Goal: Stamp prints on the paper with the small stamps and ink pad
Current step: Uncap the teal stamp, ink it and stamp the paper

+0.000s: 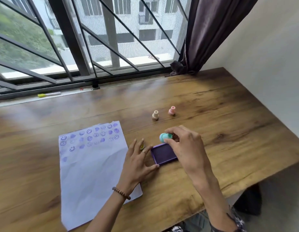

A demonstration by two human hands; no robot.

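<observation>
**Fingers on the teal stamp, above the pad**

My right fingers [168, 141] pinch a teal stamp [165, 137], held on its side just above the far edge of the ink pad [163, 154]. My right hand [187, 148] covers the pad's right end. My left hand [137, 162] lies spread and empty, its fingertips touching the pad's left edge and its heel on the paper [93, 173]. The paper lies left of the pad on the table [229, 123], with purple prints in rows across its far part. A cream stamp [155, 115] and a pink stamp [171, 110] stand upright farther off, near each other. Something yellow [142, 146] shows behind my left fingers; I cannot tell what.
</observation>
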